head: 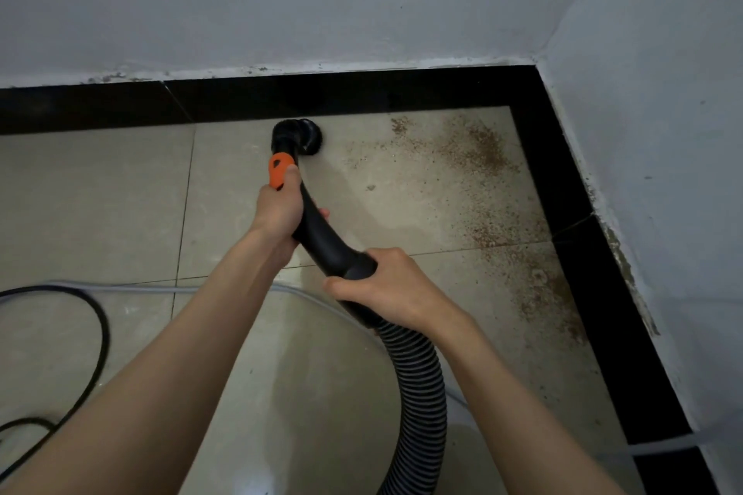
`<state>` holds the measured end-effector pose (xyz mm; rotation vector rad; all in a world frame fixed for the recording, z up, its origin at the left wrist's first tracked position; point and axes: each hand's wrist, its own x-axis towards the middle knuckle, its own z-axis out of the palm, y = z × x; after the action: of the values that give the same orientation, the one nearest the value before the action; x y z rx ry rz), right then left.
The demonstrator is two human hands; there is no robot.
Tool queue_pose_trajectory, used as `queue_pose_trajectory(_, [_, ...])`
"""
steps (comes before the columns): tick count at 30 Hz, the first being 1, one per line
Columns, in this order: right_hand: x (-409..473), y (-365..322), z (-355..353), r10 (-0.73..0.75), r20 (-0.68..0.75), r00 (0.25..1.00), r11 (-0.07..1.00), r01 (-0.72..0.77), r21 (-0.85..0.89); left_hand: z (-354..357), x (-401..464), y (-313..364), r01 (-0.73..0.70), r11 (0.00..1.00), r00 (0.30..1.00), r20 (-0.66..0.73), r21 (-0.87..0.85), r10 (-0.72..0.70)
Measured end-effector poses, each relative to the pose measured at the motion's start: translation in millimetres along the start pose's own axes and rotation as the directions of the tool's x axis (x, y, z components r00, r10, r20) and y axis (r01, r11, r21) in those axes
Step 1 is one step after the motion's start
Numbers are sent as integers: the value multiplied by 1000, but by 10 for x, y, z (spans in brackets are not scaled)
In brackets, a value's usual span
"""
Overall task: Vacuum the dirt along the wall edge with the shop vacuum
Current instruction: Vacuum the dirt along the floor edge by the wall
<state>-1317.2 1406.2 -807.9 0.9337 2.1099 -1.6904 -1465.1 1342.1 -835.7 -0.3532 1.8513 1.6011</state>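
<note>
A black round brush nozzle [303, 135] sits on the beige floor tile, close against the black skirting strip [362, 92] below the far wall. My left hand [277, 211] grips the curved black handle tube just behind its orange collar [280, 170]. My right hand [380, 287] grips the lower end of the handle where the ribbed hose [420, 390] begins. Brown dirt [478, 149] is scattered to the right of the nozzle and runs down along the right wall edge [538, 289]. The vacuum body is out of view.
A black cable [100, 334] loops over the floor at the left. A pale grey hose or cord [132, 287] crosses the tiles behind my arms and reappears by the right wall. Two white walls [643, 133] meet in a corner at the upper right.
</note>
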Motion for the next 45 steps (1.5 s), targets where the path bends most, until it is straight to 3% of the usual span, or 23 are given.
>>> queue_pose_trajectory(8, [-166, 298, -245, 49, -101, 994, 993, -38, 112, 500, -144, -59, 15, 999, 992, 124, 49, -21])
queue_pose_trajectory(15, [-239, 286, -276, 53, -146, 988, 993, -37, 111, 625, -152, -52, 36, 996, 981, 186, 84, -51])
queue_pose_trajectory(23, [-225, 92, -31, -11, -34, 999, 1000, 12, 13, 109, -188, -70, 52, 998, 998, 26, 18, -53])
queue_pose_trajectory(30, [-262, 118, 123, 20, 70, 997, 998, -25, 61, -105, -304, -150, 26, 999, 995, -94, 31, -23])
queue_pose_trajectory(41, [-573, 352, -158, 98, -145, 985, 983, -72, 170, 514, -491, -205, 41, 996, 983, 173, 84, -55])
queue_pose_trajectory(45, [-556, 291, -110, 95, -132, 987, 983, -72, 167, 441, -475, -175, 37, 996, 985, 164, 86, -51])
